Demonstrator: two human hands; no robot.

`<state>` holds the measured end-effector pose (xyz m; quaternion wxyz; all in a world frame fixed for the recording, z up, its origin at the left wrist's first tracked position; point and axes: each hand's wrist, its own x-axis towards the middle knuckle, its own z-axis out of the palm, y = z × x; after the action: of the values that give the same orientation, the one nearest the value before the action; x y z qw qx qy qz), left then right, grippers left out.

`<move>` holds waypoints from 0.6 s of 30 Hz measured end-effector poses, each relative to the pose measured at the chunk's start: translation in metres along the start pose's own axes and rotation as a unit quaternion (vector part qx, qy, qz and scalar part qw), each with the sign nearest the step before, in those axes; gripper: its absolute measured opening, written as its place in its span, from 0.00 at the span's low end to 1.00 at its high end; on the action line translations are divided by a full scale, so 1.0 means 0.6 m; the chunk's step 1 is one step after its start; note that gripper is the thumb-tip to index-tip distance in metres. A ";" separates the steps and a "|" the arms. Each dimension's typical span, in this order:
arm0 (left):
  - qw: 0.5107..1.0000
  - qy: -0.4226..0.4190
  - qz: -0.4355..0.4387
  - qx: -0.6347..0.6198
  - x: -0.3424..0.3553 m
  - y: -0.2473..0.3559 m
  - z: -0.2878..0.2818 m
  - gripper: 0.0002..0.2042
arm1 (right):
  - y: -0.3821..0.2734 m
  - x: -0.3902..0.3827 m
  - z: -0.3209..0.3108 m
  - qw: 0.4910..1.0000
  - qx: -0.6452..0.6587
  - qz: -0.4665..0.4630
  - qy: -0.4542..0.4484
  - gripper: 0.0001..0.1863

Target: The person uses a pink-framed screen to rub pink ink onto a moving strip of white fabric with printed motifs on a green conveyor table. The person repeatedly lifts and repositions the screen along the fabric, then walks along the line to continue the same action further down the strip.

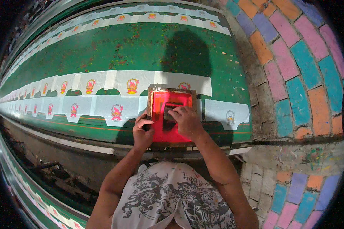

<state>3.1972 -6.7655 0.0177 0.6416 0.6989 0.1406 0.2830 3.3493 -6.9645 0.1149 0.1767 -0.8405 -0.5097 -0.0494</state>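
Observation:
A small wooden screen-printing frame (194, 100) with bright pink-red ink inside lies over the pale fabric strips on the green table, in front of my body. My left hand (143, 131) is closed on the frame's left side near its lower corner, fingers curled over the edge. Inside the frame, the fingers of my right hand (185, 121) are closed on a squeegee (173, 104), which is smeared pink and partly hidden by the hand. Pieces in the near fabric row (135, 108) carry printed pink figures; one piece to the right of the frame has only a grey outline (230, 117).
The long green table (114, 49) has ink specks and more printed fabric rows (151, 18) along its far side. A painted brick wall or paving (286, 57) stands to the right. Another table with prints (38, 198) is at the lower left.

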 end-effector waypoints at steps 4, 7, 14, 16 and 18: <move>1.000 0.012 0.007 0.021 -0.002 -0.010 0.004 0.17 | -0.049 -0.056 -0.003 1.000 0.022 -0.009 0.004 0.25; 0.999 0.016 0.014 0.034 0.000 -0.011 0.005 0.17 | -0.083 -0.091 -0.008 0.999 0.036 -0.011 -0.001 0.24; 0.995 0.006 0.021 0.092 0.002 0.001 0.002 0.16 | -0.113 -0.128 -0.028 0.995 0.077 0.001 -0.056 0.25; 0.997 -0.001 0.030 0.076 0.003 -0.001 0.001 0.15 | -0.111 -0.136 -0.033 0.993 0.097 -0.008 -0.066 0.25; 0.999 -0.001 0.014 0.046 0.005 -0.004 -0.001 0.15 | -0.107 -0.151 -0.039 0.990 0.132 -0.024 -0.049 0.26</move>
<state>3.1996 -6.7628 0.0158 0.6048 0.7299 0.1432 0.2846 3.2520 -7.0219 0.1285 0.2594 -0.7987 -0.5401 0.0552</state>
